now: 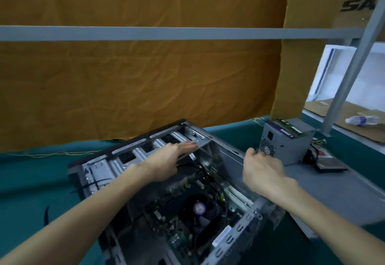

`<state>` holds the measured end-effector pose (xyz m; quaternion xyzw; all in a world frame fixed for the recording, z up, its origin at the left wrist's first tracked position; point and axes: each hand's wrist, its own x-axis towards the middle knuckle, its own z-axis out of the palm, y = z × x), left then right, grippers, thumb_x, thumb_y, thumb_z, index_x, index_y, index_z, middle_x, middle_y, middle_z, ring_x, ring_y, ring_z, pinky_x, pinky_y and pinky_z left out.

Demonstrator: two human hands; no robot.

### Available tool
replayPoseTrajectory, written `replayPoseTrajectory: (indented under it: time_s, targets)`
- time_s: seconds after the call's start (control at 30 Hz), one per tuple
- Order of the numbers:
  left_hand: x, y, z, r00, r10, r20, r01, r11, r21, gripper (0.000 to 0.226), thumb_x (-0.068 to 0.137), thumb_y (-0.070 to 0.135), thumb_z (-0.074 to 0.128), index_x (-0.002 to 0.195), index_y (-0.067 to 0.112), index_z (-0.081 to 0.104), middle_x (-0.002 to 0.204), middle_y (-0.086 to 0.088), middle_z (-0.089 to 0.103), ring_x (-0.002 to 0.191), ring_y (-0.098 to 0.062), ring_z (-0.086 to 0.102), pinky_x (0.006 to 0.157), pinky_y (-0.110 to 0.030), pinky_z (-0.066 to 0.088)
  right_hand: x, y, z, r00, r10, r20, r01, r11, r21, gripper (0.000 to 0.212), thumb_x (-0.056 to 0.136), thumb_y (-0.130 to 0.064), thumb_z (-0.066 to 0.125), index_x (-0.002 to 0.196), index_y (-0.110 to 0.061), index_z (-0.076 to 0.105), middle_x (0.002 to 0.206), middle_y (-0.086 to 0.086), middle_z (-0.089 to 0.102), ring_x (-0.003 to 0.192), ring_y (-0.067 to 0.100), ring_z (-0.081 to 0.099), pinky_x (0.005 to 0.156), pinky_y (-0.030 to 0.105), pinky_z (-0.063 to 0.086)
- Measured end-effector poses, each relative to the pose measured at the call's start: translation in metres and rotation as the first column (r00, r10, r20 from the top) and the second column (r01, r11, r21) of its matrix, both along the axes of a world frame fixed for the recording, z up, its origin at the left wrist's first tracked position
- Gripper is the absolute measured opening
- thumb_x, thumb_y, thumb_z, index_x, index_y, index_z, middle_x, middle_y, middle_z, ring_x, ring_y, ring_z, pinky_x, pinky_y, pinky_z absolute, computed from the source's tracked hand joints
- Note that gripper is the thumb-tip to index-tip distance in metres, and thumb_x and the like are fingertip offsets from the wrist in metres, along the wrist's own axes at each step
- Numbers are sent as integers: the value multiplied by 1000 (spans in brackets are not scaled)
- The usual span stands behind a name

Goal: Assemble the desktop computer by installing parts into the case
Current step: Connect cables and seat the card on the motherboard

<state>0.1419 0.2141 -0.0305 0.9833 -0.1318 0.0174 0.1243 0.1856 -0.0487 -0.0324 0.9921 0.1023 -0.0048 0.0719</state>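
Observation:
An open desktop case (100,168) lies on its side on the teal table cover, its motherboard and round CPU fan (201,209) facing up. My left hand (166,160) reaches over the case with straight fingers resting on the metal drive-bay frame at the far end. My right hand (262,168) hovers past the case's right edge with fingers loosely curled, close to the grey power supply (285,139); whether it touches the supply is unclear. A green memory stick (291,127) lies on top of the power supply. The view is motion-blurred.
A grey case side panel (333,189) lies flat to the right of the case. A dark flat drive (331,165) and cables sit beside the power supply. An orange cloth (135,81) hangs behind, crossed by a grey rail (145,33). A plastic bottle (361,120) lies far right.

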Motion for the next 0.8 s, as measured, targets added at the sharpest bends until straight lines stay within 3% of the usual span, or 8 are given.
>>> replayPoseTrajectory:
  time_s: [0.07,0.13,0.23,0.37,0.5,0.6,0.67,0.8]
  targets:
    - [-2,-5,-8,996,41,77,-46,997,63,93,85,-19,40,160,34,27,169,8,18,149,-22,34,111,-41,42,1,-1,6,999,33,-13,-33,998,56,28,95,-18,52,120,-10,42,113,12,65,93,31,61,67,36,39]
    - [-6,-7,-18,986,112,123,-127,985,118,76,99,-7,41,161,32,21,169,1,17,149,-30,34,105,-46,48,7,4,11,993,115,-15,-111,980,163,19,99,-12,49,116,-8,44,102,12,65,80,31,58,61,36,40]
    - [-13,-4,-25,984,90,155,-110,986,125,58,110,13,38,162,29,19,168,-2,21,154,-25,24,118,-41,36,10,7,8,987,163,16,-162,956,245,4,101,-5,49,102,-9,48,104,17,67,79,31,56,64,37,43]
    - [-1,0,-21,985,-70,158,43,985,168,55,111,20,36,162,29,19,168,2,19,155,-16,18,125,-29,18,-2,-6,3,998,66,22,-69,959,274,12,98,1,46,97,-10,48,89,10,59,81,32,53,67,39,45]
    - [13,-5,-16,967,-213,143,177,957,230,54,112,23,34,162,33,17,168,6,17,155,-13,17,123,-23,12,-27,-20,-3,998,-28,-56,41,966,255,17,93,7,48,106,-2,55,97,13,63,80,28,57,64,36,45]
    - [13,-15,-11,967,-225,116,198,959,205,53,112,27,34,162,36,17,168,5,19,155,-15,15,126,-30,15,-39,-25,3,988,-71,-138,99,972,212,11,93,3,50,88,-6,51,81,4,56,73,23,60,54,32,42]
    - [3,-15,-9,978,-167,128,151,980,126,48,111,34,37,158,35,31,164,3,32,153,-18,24,124,-36,23,-36,-16,13,989,-80,-123,102,977,185,7,95,-5,52,102,-7,50,89,4,55,81,25,58,61,34,41]
    - [-36,18,-7,956,134,261,-146,989,29,32,106,33,44,133,35,62,140,4,53,130,-26,45,106,-41,38,-16,18,20,999,-3,40,-5,983,185,40,101,-18,51,135,-8,33,114,15,59,88,33,58,63,38,42]
